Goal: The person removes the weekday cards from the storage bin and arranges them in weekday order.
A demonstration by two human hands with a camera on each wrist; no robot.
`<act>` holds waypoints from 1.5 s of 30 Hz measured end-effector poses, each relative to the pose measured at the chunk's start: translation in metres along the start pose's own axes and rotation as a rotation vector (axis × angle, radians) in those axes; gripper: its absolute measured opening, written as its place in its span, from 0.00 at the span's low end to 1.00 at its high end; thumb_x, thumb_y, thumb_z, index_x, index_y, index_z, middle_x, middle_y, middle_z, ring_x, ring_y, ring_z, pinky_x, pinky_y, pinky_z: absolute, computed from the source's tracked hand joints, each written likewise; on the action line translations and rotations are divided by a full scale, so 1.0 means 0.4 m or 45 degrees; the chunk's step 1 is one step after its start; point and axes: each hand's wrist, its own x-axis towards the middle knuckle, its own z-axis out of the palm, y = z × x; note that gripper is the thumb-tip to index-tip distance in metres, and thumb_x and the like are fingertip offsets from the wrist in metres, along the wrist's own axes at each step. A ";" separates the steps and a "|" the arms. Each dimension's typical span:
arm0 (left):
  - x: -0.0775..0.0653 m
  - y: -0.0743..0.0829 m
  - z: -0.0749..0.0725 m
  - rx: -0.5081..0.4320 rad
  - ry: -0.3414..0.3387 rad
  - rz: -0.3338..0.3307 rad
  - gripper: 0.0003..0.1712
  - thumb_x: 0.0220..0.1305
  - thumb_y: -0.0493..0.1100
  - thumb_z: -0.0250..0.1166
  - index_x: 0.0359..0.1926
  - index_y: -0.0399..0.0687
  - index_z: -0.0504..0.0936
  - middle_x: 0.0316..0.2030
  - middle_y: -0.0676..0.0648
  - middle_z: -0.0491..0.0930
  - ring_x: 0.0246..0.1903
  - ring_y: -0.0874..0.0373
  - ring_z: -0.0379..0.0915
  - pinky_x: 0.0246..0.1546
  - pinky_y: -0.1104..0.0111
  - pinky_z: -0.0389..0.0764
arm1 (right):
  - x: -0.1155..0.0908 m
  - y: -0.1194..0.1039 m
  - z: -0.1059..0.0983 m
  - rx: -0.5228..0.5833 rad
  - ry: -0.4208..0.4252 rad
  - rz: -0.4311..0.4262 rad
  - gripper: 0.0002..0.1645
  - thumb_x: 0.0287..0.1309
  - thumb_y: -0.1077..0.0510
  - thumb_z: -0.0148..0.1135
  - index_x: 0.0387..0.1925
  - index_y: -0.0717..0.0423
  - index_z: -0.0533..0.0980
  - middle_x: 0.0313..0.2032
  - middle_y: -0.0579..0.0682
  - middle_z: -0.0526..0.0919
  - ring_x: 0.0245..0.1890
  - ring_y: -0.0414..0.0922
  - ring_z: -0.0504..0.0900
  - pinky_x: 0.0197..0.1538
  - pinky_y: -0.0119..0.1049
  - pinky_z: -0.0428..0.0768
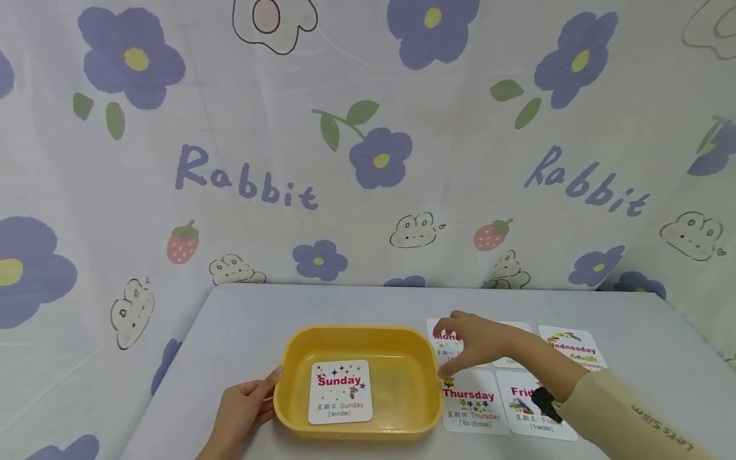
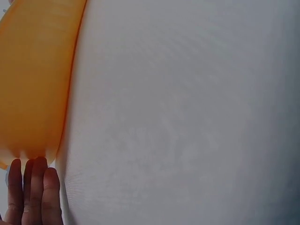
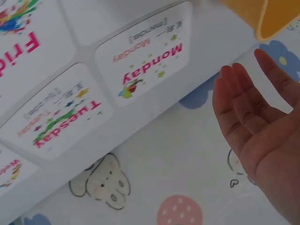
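A yellow plastic tray (image 1: 397, 329) stands on the table with the Sunday card (image 1: 340, 393) lying face up inside it. My left hand (image 1: 246, 407) holds the tray's left side, its thumb at the rim and its fingers against the outer wall. Beyond the opposite rim, my right hand (image 1: 474, 342) hovers with nothing in it, thumb and fingers spread apart. Under that hand lies the Monday card (image 1: 447, 353), partly covered in the head view. The Thursday card (image 1: 474, 406) is just below the right thumb, close beside the tray.
Right of the tray, more cards lie in two rows: the Tuesday card (image 3: 61, 115), the Wednesday card (image 1: 575, 348) and the Friday card (image 1: 546, 425). My right forearm crosses over them. A printed cloth (image 1: 356, 217) hangs behind the far edge of the white table (image 1: 241, 319).
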 end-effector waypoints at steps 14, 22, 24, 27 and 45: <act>0.002 -0.004 -0.008 0.015 -0.013 0.030 0.47 0.40 0.69 0.68 0.43 0.28 0.79 0.29 0.43 0.84 0.24 0.60 0.81 0.29 0.69 0.83 | 0.113 -0.179 0.036 0.001 -0.060 -0.100 0.38 0.39 0.43 0.71 0.53 0.53 0.71 0.48 0.53 0.72 0.47 0.47 0.72 0.52 0.44 0.77; 0.003 -0.006 -0.012 0.046 0.005 0.047 0.45 0.42 0.69 0.67 0.41 0.29 0.80 0.29 0.42 0.84 0.23 0.60 0.81 0.27 0.69 0.83 | 0.167 -0.260 0.101 -0.142 -0.122 -0.054 0.41 0.34 0.42 0.76 0.52 0.52 0.72 0.45 0.49 0.71 0.40 0.41 0.70 0.51 0.38 0.76; 0.002 -0.007 -0.012 0.055 0.004 0.052 0.45 0.43 0.69 0.67 0.40 0.29 0.81 0.30 0.42 0.84 0.22 0.60 0.81 0.27 0.69 0.83 | 0.181 -0.274 0.118 -0.189 -0.136 -0.065 0.42 0.33 0.42 0.77 0.52 0.52 0.72 0.43 0.48 0.71 0.39 0.40 0.70 0.50 0.35 0.76; 0.001 -0.006 -0.010 0.050 0.000 0.048 0.44 0.43 0.69 0.67 0.40 0.29 0.81 0.29 0.42 0.84 0.22 0.60 0.81 0.27 0.69 0.83 | 0.195 -0.291 0.137 -0.236 -0.160 -0.060 0.42 0.30 0.42 0.78 0.51 0.50 0.73 0.41 0.45 0.70 0.37 0.39 0.69 0.47 0.32 0.75; -0.002 -0.003 -0.007 -0.004 -0.002 0.045 0.43 0.43 0.67 0.68 0.40 0.29 0.81 0.29 0.42 0.84 0.23 0.60 0.81 0.27 0.69 0.83 | 0.239 -0.338 0.246 -0.611 -0.070 -0.126 0.55 0.21 0.34 0.78 0.57 0.44 0.67 0.45 0.44 0.68 0.46 0.41 0.68 0.44 0.39 0.78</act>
